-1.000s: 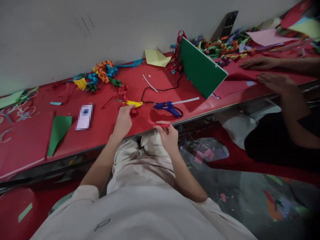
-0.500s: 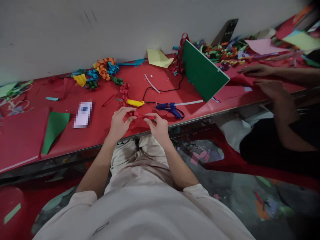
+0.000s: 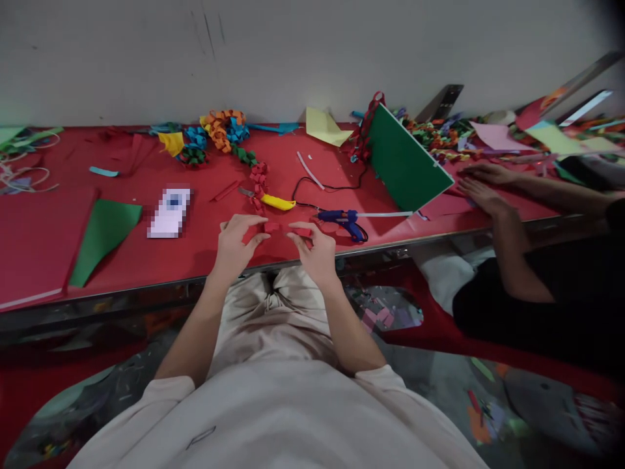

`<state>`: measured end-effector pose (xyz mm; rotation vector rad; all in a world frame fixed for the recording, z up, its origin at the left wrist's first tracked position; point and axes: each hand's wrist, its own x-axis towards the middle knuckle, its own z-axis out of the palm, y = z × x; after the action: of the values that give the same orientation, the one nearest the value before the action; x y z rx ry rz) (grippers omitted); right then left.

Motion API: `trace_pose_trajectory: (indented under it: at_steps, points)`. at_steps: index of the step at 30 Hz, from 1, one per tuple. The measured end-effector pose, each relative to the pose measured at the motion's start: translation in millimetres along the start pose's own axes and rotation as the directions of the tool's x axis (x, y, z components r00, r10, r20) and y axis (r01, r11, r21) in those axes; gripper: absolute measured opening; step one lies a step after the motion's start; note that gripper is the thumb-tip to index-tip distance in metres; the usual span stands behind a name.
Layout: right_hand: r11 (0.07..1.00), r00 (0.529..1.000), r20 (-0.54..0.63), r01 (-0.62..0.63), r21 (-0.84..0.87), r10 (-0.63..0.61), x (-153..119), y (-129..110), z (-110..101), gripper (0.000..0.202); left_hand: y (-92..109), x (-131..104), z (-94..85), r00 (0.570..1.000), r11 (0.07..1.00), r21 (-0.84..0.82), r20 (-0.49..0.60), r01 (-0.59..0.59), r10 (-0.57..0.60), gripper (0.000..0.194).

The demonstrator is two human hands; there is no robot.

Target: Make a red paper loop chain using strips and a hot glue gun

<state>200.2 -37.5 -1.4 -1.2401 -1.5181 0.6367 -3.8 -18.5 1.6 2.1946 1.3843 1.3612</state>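
My left hand pinches one end of a small folded red paper strip between thumb and fingertips, over the table's front edge. On its other end my right hand is closed too, with thumb and index finger together. Just beyond my right hand lies a blue glue gun with a white glue stick in its back. A yellow utility knife rests past my fingertips. Its blade lies near the red end of a paper chain, which runs back through green to orange and blue links.
A green board leans upright at right, with a co-worker's hands flat on red paper beyond it. To the left are a phone, green paper and a large red sheet. A black cord curves behind the glue gun.
The view has shifted slightly, so the table's things appear moved. My hands have drawn a little apart and the red strip between them shows straighter. The co-worker's nearer hand has moved forward and left.
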Motion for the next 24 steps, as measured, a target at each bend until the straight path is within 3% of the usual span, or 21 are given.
trace_pose_trajectory:
  at_steps: [3, 6, 12, 15, 19, 22, 24]
  points:
    - [0.998, 0.999, 0.040, 0.017, 0.057, -0.020, 0.3, -3.5, 0.9, 0.032, 1.6, -4.4, 0.9, 0.999, 0.999, -0.030, -0.026, 0.028, -0.029, 0.031]
    - [0.997, 0.995, 0.064, 0.079, -0.010, -0.078, 1.1, -4.1, 1.0, 0.028, 1.8, -7.6, 1.2, 0.996, 0.994, -0.082, -0.053, 0.070, -0.075, 0.032]
    - [0.952, 0.964, 0.172, 0.236, -0.197, -0.204, -1.9, -8.7, -2.2, 0.027, -3.8, -14.7, -1.8, 0.998, 0.998, 0.048, 0.030, -0.049, 0.048, 0.031]
    - [0.976, 0.973, 0.171, 0.178, -0.122, -0.156, -2.6, -13.2, 1.2, 0.025, -0.2, -16.5, -2.7, 0.998, 0.999, 0.024, 0.054, -0.039, 0.038, 0.033]
    - [0.981, 0.995, 0.088, -0.068, 0.182, 0.052, 0.5, -12.1, 10.7, 0.030, 8.7, -15.2, 2.6, 0.994, 0.943, -0.314, 0.008, 0.107, -0.110, 0.039]
    - [0.914, 0.988, 0.113, -0.138, 0.382, 0.102, 2.7, -6.9, 16.8, 0.030, 11.2, -14.4, 11.9, 0.954, 0.747, -0.615, 0.031, 0.253, -0.297, 0.048]
    - [0.881, 0.984, 0.146, -0.161, 0.445, 0.106, 2.9, -4.1, 19.1, 0.030, 10.7, -14.7, 18.8, 0.917, 0.629, -0.713, 0.051, 0.311, -0.396, 0.045]
